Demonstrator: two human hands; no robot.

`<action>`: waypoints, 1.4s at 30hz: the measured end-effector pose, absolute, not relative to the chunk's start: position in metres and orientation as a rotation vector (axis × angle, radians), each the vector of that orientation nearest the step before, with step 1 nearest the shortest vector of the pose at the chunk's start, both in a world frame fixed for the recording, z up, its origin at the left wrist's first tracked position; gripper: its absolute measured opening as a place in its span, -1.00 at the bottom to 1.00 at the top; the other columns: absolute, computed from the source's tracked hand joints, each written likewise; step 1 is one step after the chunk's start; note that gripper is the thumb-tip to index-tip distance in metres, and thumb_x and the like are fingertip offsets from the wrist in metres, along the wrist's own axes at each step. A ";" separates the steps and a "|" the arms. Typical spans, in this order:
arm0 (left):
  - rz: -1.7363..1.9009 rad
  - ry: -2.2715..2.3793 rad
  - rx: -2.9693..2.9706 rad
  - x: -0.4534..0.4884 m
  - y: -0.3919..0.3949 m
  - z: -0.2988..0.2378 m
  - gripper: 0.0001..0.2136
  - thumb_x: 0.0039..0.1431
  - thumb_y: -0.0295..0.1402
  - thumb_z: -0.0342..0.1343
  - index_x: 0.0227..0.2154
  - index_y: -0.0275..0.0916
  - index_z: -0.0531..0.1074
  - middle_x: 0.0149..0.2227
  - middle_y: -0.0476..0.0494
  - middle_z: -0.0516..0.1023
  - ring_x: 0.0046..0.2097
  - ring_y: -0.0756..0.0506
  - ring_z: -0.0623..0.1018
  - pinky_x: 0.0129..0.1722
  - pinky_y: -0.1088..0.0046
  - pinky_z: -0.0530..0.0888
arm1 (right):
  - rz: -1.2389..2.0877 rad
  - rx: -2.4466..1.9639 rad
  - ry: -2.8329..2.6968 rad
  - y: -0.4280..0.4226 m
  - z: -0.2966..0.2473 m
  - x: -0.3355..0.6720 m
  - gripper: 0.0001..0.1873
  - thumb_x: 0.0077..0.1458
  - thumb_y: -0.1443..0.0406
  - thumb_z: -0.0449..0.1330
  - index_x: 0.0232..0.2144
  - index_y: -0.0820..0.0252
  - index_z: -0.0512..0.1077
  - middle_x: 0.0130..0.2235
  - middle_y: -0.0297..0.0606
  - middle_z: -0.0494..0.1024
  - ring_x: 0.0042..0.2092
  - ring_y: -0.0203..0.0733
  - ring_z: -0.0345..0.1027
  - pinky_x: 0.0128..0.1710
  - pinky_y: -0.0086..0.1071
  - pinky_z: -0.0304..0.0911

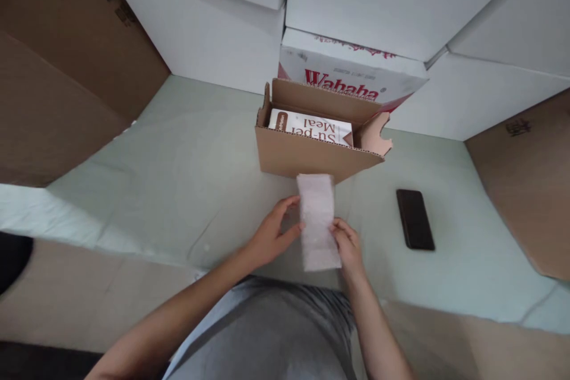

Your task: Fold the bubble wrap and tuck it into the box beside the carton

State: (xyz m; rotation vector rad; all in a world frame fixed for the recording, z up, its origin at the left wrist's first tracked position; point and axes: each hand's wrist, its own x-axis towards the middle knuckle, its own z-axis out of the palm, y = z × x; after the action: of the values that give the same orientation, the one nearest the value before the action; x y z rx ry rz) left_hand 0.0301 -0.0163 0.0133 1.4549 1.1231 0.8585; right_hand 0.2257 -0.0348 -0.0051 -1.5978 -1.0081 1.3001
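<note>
Both hands hold a white foam sheet (317, 219), folded into a narrow strip, just in front of my body. My left hand (272, 231) grips its left edge with thumb and fingers. My right hand (348, 244) pinches its right lower edge. Right beyond the sheet stands a small open brown cardboard box (307, 155) on the pale green table cover (187, 178). Inside the box lies a white carton printed "Su-per Meal" (312, 127).
A black phone (415, 218) lies flat to the right of the box. White cartons are stacked behind, one marked "Wahaha" (347, 74). Brown cardboard boxes stand at the far left (57, 71) and far right (529, 190).
</note>
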 end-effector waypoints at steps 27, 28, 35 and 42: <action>0.853 1.143 0.397 0.032 -0.030 0.015 -0.75 -0.15 -0.19 0.14 -0.46 -0.28 0.43 -0.44 -0.14 0.53 -0.36 -0.15 0.51 -0.32 0.35 0.41 | 1.646 -1.296 -0.805 -0.063 -0.009 0.225 -0.46 -0.21 -0.02 0.33 -0.16 0.06 0.45 -0.21 -0.21 0.57 -0.22 -0.11 0.43 -0.18 -0.25 0.29; 0.833 1.121 0.468 0.033 -0.030 0.014 -0.73 -0.13 -0.18 0.14 -0.41 -0.28 0.44 -0.42 -0.14 0.53 -0.35 -0.14 0.51 -0.32 0.35 0.41 | 1.652 -1.348 -0.807 -0.063 -0.008 0.223 -0.53 -0.24 0.03 0.36 -0.25 0.08 0.49 -0.25 -0.22 0.58 -0.24 -0.10 0.44 -0.18 -0.25 0.30; 1.023 1.371 1.374 0.026 -0.030 0.012 -0.70 0.05 -0.24 0.12 -0.15 -0.21 0.44 -0.02 -0.24 0.39 0.03 -0.17 0.39 -0.05 0.27 0.37 | 1.597 -1.383 -0.704 -0.060 0.004 0.208 -0.65 -0.27 0.09 0.35 -0.37 0.09 0.53 -0.34 -0.27 0.60 -0.32 -0.08 0.46 -0.24 -0.23 0.34; 0.702 1.200 1.283 0.024 -0.038 0.026 -0.74 0.10 -0.23 0.08 -0.18 -0.18 0.50 -0.22 -0.09 0.57 -0.21 -0.14 0.51 -0.20 0.38 0.40 | 1.681 -1.372 -0.726 -0.065 0.003 0.209 -0.67 -0.27 0.10 0.35 -0.38 0.09 0.53 -0.38 -0.29 0.59 -0.35 -0.11 0.45 -0.30 -0.27 0.33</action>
State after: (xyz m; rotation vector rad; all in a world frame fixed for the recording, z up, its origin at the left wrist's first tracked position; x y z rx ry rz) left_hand 0.0236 -0.0378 0.0256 1.2833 1.2001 0.7025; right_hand 0.2088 -0.0647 0.0031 -1.3720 -0.7256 1.6808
